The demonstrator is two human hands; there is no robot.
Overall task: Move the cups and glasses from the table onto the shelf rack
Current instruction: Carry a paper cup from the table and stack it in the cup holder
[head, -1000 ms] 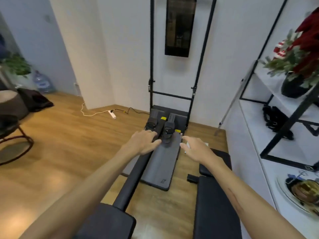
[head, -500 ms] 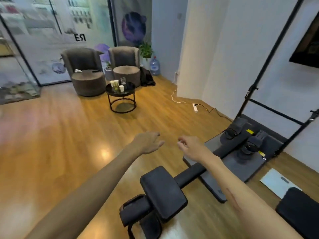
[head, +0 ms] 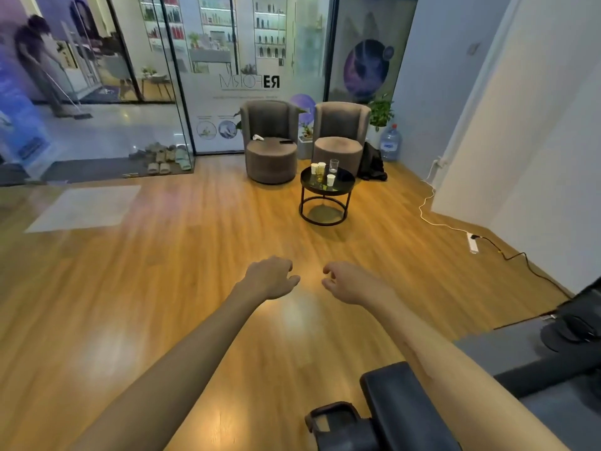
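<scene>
Ahead, both bare hands are held out over the wooden floor (head: 162, 288), neither grasping anything; the left hand (head: 270, 278) is palm down with its fingers loosely curled, and the right hand (head: 351, 283) sits just beside it, fingers bent inward and slack, a small gap between the two; both forearms reach in from the bottom edge. Well apart from the hands, across the room, stands the small round black surface (head: 344, 187) on a ring-shaped metal base; on it are three white paper cups, two of them (head: 317, 167) side by side at the back left and a third one (head: 330, 180) nearer the front; a clear tall glass (head: 334, 165) stands at the back right, and a small glass of yellowish liquid (head: 320, 177) stands between the cups. Behind the surface are two round grey armchairs (head: 271, 141); a potted plant (head: 380, 110) and a large water bottle (head: 390, 146) stand near the corner. A glass wall (head: 146, 76) runs along the far side, with pairs of slippers (head: 166, 159) on the floor just beyond it. A white cable with a power strip (head: 472, 242) lies along the right wall; black padded exercise equipment (head: 400, 408) fills the lower right corner.
</scene>
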